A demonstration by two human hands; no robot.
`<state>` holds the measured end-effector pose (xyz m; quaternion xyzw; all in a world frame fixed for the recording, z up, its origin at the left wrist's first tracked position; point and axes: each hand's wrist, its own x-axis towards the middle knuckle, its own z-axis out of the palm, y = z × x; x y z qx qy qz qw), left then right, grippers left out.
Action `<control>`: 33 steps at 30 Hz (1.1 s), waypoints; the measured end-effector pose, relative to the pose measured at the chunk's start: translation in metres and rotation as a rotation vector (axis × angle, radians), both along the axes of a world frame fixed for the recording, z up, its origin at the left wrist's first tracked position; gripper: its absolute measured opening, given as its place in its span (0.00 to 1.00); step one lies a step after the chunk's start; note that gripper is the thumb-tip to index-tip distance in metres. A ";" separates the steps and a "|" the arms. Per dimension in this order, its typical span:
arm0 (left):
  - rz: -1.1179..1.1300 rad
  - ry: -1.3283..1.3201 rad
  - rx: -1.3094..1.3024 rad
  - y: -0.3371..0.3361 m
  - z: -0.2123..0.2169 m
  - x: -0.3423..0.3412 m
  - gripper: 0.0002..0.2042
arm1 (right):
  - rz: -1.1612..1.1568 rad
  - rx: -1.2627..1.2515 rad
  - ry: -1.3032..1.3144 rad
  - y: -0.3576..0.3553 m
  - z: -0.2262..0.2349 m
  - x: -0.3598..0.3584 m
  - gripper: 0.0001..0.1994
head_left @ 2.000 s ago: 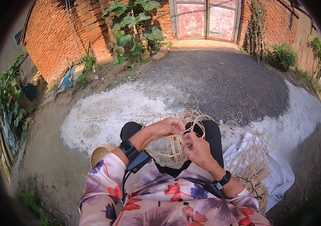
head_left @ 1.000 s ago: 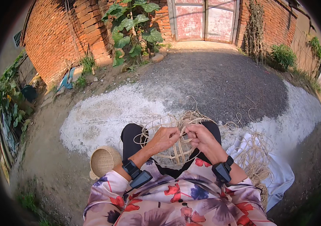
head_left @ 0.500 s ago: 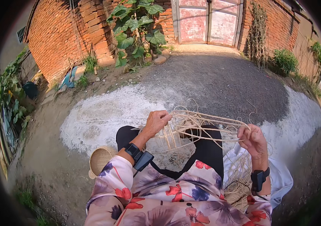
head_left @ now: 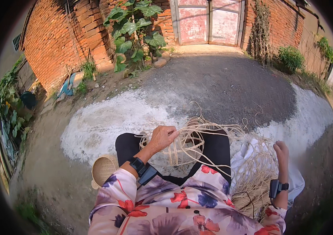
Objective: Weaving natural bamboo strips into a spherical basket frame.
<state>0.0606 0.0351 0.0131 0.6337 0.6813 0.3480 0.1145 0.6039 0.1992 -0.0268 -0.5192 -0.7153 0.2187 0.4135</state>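
- Across the near and middle scene spreads the ground (head_left: 43,160), brown at left, with a white patch (head_left: 96,113) and dark gravel (head_left: 233,82) farther off.
- On the far side stands an orange brick wall (head_left: 57,47), reaching both sides of the door (head_left: 192,25), which has two leaves in worn red and white.
- Nearest is the person's flowered shirt (head_left: 168,213), with dark trousers (head_left: 125,147) beyond it, knees apart.
- Left of the door, a broad-leaved vine (head_left: 129,41) climbs before the wall.
- At near right, a white cloth (head_left: 296,181) lies on the ground, a tangled heap (head_left: 252,192) of tan cord on it.
- Between the knees are the loose tan cords (head_left: 180,150), crossing in a rough, open mesh; some strands lie over the right thigh and trail right toward the heap.
- At near left, beside the sleeve, sits a small round basket (head_left: 103,169), its hollow showing.
- Over the cords' left side, the left hand (head_left: 162,138) is closed, pinching them between thumb and fingers.
- Well apart at right, above the cloth, the right hand (head_left: 282,152) has curled fingers; whether it grips a strand I cannot tell.
- Each wrist wears a dark device (head_left: 149,174).
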 end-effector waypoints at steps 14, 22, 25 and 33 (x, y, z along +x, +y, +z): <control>0.022 -0.023 0.075 -0.014 0.001 -0.008 0.11 | 0.562 -0.879 0.457 -0.047 0.026 -0.108 0.15; -0.081 -0.051 0.024 -0.027 -0.001 0.005 0.13 | -0.776 -0.329 -0.730 -0.020 -0.034 0.106 0.17; -0.111 -0.127 -0.117 -0.021 0.001 0.001 0.13 | -0.324 -0.053 -0.367 -0.025 -0.032 0.006 0.20; -0.128 -0.344 -0.397 -0.010 0.007 -0.007 0.14 | 0.851 0.041 -0.152 -0.149 0.033 -0.246 0.19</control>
